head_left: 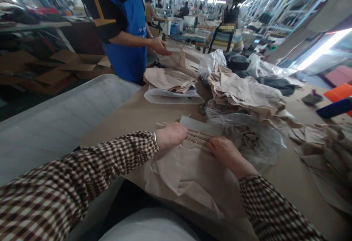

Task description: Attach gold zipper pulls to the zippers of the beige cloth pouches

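Observation:
A beige cloth piece (192,167) lies in front of me, its near part creased and hanging toward the table edge. Across its top run several dark parallel lines with small bright spots, and a translucent whitish sheet (199,124) sticks out behind them. My left hand (172,135) is closed at the left end of the lined part, its fingertips partly hidden. At the right end, the bent fingers of my right hand (224,151) grip the same cloth. Both forearms wear brown checked sleeves.
Stacked beige cloth pieces (169,79) and a crumpled cloth heap (244,90) lie beyond my hands. A clear plastic bag (255,138) with scraps sits to the right. A co-worker in a blue apron (126,46) handles cloth across the table. A large whitish bin (55,120) stands left.

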Demonstrator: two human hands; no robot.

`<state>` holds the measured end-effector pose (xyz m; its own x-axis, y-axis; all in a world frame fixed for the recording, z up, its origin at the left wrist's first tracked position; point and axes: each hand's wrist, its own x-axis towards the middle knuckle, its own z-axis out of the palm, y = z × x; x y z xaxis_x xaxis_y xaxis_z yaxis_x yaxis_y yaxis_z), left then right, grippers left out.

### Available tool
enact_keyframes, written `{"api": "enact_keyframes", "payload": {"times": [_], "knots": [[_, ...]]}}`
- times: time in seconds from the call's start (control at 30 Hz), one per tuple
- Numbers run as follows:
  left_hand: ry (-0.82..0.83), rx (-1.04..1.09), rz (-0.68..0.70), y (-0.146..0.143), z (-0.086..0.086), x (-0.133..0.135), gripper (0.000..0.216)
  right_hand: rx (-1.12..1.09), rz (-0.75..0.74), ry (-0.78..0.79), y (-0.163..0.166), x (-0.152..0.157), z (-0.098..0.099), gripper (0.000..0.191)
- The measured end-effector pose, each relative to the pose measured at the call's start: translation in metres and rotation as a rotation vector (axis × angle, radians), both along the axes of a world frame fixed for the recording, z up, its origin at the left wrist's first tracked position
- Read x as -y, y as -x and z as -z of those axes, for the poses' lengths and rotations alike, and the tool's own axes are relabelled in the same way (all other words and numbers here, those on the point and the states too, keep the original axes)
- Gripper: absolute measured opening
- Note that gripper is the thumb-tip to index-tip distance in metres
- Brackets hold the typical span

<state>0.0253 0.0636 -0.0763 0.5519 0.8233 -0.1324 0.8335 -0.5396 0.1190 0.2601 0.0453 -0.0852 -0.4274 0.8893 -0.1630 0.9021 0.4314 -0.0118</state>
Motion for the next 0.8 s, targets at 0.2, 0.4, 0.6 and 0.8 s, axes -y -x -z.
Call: {"api": "enact_keyframes", "payload": {"times": [0.2,0.4,0.6,0.8], "knots": [[-0.314,0.011,0.088,-0.007,-0.004,0.026,0.022,-0.024,-0.006,0.021,-0.003,-0.006,-0.004,0.032],[-0.248,0.21,0.182,-0.002,0.029,0.053,0.038,-0.036,-0.005,-0.027,0.007,0.011,-0.016,0.024],[-0.325,0.281,0.115,0.003,0.066,0.057,0.048,-0.212,0.013,-0.176,-0.033,-0.028,-0.084,0.024],[-0.345,0.319,0.105,0.003,0.068,0.057,0.05,-0.126,0.3,-0.302,-0.11,-0.131,-0.128,0.045]]}}
